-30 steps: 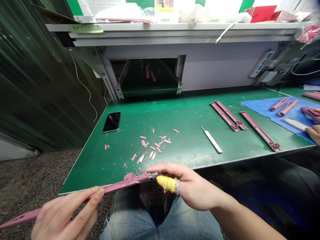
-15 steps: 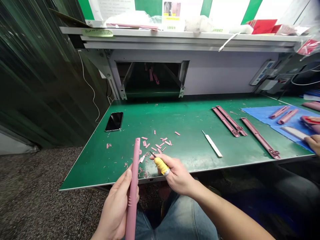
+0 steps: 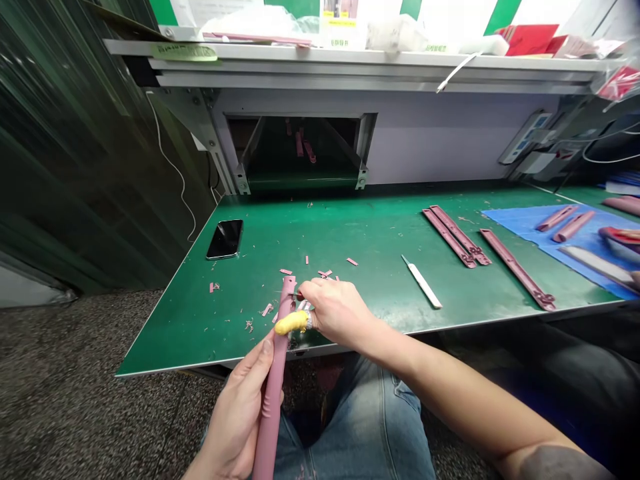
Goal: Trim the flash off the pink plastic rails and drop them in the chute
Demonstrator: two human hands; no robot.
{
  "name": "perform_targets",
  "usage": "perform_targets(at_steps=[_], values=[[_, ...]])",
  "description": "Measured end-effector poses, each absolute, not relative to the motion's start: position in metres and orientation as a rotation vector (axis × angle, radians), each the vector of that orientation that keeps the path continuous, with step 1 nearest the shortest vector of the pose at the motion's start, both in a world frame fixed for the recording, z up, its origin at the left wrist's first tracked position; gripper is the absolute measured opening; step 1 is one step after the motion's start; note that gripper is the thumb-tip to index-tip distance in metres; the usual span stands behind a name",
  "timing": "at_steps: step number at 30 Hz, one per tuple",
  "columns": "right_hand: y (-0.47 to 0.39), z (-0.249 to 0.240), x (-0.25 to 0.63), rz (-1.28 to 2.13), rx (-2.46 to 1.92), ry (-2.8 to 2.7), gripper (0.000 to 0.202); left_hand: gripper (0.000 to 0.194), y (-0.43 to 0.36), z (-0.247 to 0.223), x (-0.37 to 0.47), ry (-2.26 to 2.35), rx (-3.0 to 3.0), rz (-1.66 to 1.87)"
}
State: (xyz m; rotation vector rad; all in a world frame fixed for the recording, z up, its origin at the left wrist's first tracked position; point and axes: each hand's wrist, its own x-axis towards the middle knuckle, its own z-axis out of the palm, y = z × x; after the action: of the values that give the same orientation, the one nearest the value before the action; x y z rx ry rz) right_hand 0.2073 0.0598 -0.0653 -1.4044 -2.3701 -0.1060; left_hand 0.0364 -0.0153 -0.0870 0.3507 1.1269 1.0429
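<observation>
Green matting covers the workbench (image 3: 380, 233) ahead of me, backed by a grey panel with a dark square opening (image 3: 300, 157) where a couple of pink pieces lie inside. I have my left hand (image 3: 237, 417) wrapped round the lower half of a long, slim pink plastic strip (image 3: 274, 393), held nearly upright over my lap so that its top end reaches the front edge of the bench; to my eye that angle brings the end up into plain sight and lets the bench edge steady it. My right hand (image 3: 335, 310) is closed at that top end, pinching a small blade tool (image 3: 299, 295) whose tip I can barely make out, and the thumb wears a yellow rubber finger cot (image 3: 291, 323) (a guard against the edge, I would judge) pressed against the strip's side. So the two hands sit close together, the left clamped on the shaft below, the right bearing on the tip above, with the strip running between them. Small pink offcuts and shavings (image 3: 320, 273) are scattered on the mat just beyond my right hand, which fits trimming done at this spot. Further right lies a white-handled scalpel (image 3: 423, 282), well apart from my hands, then three more long pink strips (image 3: 457, 235) laid side by side, and a blue cloth (image 3: 555, 240) with other pink parts. A black smartphone (image 3: 225, 239) rests face up on the left of the mat.
</observation>
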Motion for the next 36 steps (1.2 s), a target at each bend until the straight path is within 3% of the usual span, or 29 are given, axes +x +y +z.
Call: perform_targets(at_steps=[9,15,19,23,36], values=[[0.004,-0.074,0.187,0.074,-1.196,-2.489,0.016,0.027,0.005,-0.063,0.042,1.077,0.499,1.195],[-0.076,-0.123,0.174,0.577,-0.624,-2.764,0.019,0.019,0.05,-0.043,0.02,0.975,0.468,1.317],[-0.052,-0.111,0.191,0.864,-0.939,-2.247,0.031,0.021,0.052,-0.049,0.013,0.999,0.489,1.333],[-0.009,-0.091,0.196,0.647,-1.039,-1.847,0.027,0.023,0.042,-0.059,0.024,1.02,0.506,1.317],[0.011,-0.097,0.192,0.41,-1.162,-1.845,0.021,0.025,0.023,-0.064,0.042,1.047,0.541,1.256]])
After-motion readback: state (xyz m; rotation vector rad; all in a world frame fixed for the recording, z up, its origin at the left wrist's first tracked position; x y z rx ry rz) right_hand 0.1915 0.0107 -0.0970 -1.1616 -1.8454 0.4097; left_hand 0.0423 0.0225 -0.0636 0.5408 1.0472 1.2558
